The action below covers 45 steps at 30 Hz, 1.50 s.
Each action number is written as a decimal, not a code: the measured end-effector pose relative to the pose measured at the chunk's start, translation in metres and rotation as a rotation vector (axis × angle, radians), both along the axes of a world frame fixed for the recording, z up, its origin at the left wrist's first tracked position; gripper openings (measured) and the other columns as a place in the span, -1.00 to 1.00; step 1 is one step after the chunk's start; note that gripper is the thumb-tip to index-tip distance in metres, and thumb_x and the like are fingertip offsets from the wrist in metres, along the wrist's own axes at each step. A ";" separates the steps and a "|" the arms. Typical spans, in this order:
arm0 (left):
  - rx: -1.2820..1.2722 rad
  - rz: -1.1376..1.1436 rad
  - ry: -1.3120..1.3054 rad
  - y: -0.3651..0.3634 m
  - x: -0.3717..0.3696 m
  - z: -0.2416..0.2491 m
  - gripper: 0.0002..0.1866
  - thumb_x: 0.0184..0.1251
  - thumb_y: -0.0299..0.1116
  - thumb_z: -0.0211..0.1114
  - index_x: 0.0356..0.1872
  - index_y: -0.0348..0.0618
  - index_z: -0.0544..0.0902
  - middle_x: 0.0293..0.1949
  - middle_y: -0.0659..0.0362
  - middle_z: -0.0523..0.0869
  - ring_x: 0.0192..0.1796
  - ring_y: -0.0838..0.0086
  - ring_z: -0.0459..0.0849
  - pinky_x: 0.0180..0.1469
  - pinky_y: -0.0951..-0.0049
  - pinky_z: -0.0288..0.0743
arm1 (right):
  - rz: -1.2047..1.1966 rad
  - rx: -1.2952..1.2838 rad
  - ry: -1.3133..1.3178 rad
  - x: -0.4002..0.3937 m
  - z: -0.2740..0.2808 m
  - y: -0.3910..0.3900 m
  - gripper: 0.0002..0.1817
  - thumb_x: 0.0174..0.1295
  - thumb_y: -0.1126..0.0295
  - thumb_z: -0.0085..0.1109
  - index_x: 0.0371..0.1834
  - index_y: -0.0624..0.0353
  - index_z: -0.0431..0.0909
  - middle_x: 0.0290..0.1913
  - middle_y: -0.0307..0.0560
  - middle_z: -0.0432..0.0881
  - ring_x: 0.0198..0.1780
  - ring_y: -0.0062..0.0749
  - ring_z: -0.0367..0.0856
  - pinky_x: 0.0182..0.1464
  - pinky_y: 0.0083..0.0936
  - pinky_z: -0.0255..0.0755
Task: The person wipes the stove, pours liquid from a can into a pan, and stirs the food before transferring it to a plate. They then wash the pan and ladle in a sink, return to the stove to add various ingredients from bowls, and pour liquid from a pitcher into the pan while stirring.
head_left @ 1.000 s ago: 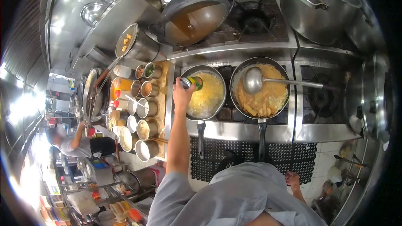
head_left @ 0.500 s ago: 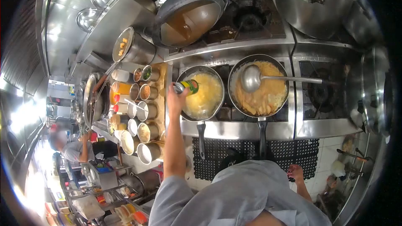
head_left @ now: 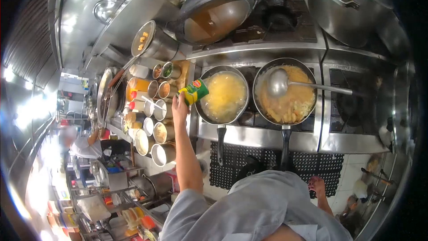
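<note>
My left hand (head_left: 179,109) is wrapped around a green tin can (head_left: 195,92) with a yellow band and a red label. The can is at the left rim of a frying pan (head_left: 222,123) with a yellow, liquid-looking food (head_left: 224,96) in it. Its mouth is turned out of sight. Low at my right side, my right hand (head_left: 316,186) hangs over the floor with its fingers curled; what they hold, if anything, is hidden. A second pan to the right contains noodle-like food (head_left: 278,111), and a steel ladle (head_left: 279,83) rests across it.
Metal tubs of ingredients (head_left: 161,132) and bottles crowd the counter on the left. A large wok (head_left: 232,20) with brown liquid sits on the back burner. A big steel pot (head_left: 339,13) stands at back right. Another person (head_left: 87,146) is at far left.
My left hand has drawn the can back from over the left pan toward its rim, turning its label into view. The view has shifted slightly. The ladle stays in the right pan.
</note>
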<state>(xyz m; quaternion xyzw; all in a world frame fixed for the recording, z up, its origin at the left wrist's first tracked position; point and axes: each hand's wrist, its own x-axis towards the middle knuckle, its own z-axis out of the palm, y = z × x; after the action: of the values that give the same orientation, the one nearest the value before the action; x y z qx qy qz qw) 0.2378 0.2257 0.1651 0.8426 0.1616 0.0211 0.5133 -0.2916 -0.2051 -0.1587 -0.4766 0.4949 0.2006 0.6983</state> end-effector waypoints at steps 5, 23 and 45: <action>-0.567 0.083 0.029 0.022 -0.013 -0.012 -0.62 0.39 0.10 0.05 -0.19 0.00 0.53 -0.48 0.29 0.51 -0.54 0.55 0.41 -0.50 0.53 0.26 | -0.111 0.203 -0.117 -0.030 -0.071 -0.022 -0.76 0.34 0.22 0.03 -0.17 0.16 0.55 -0.43 -0.14 0.59 -0.52 -0.46 0.52 -0.53 -0.54 0.39; -0.555 0.384 -0.046 0.052 -0.140 -0.015 -0.49 0.39 0.11 0.04 0.04 -0.12 0.56 -0.38 0.23 0.57 -0.48 0.57 0.50 -0.55 0.55 0.37 | 0.513 0.765 -0.697 0.141 0.085 -0.005 -0.78 0.32 0.31 0.08 -0.20 0.27 0.54 -0.35 -0.03 0.59 -0.36 -0.32 0.56 -0.31 -0.43 0.45; -1.221 0.794 -0.174 0.083 -0.766 -0.007 -0.47 0.29 0.23 -0.03 -0.23 -0.03 0.61 -0.63 0.30 0.54 -0.76 0.61 0.34 -0.81 0.63 0.10 | 2.189 0.976 -0.651 0.042 0.363 0.465 -0.49 0.28 0.39 0.19 0.30 0.26 0.39 0.16 -0.07 0.56 0.11 -0.36 0.56 0.11 -0.46 0.47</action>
<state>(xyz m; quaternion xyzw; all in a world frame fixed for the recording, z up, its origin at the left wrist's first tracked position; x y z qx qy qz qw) -0.5286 0.3088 0.1583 0.2796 0.3962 0.1785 0.8561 -0.2498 0.2594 0.2045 -0.3570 -0.4857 0.7130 0.3582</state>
